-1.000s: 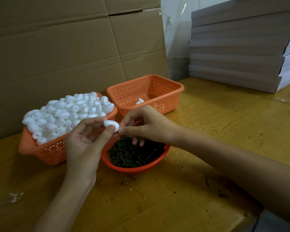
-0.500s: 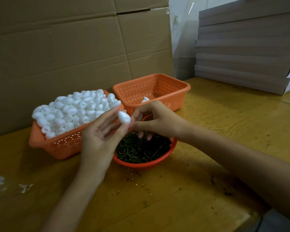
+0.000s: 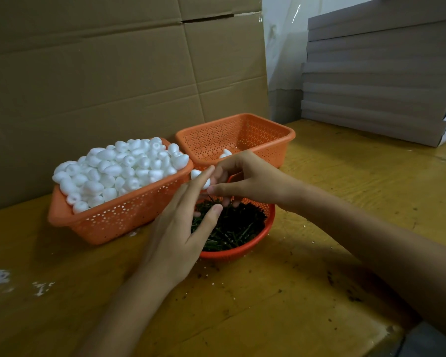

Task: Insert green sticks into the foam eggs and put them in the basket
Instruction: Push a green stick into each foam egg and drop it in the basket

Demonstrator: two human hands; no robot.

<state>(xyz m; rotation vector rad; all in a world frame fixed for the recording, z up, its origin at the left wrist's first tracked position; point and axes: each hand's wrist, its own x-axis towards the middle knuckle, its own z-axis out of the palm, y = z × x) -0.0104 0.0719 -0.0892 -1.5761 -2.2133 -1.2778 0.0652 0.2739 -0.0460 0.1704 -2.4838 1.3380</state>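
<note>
Left hand (image 3: 180, 228) was nearest, fingers straight, thumb splayed, over the red bowl (image 3: 242, 249) of green sticks (image 3: 237, 222). I saw the foam egg (image 3: 198, 176) just behind its fingertips. Right hand (image 3: 250, 179) pinched a thin stick (image 3: 211, 198) at the egg. Beyond sat the full basket (image 3: 113, 222), then the far basket (image 3: 268, 150) holding one egg (image 3: 225, 153).

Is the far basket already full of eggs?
No, the far basket holds only a foam egg or two; its mesh interior mostly shows.
</note>
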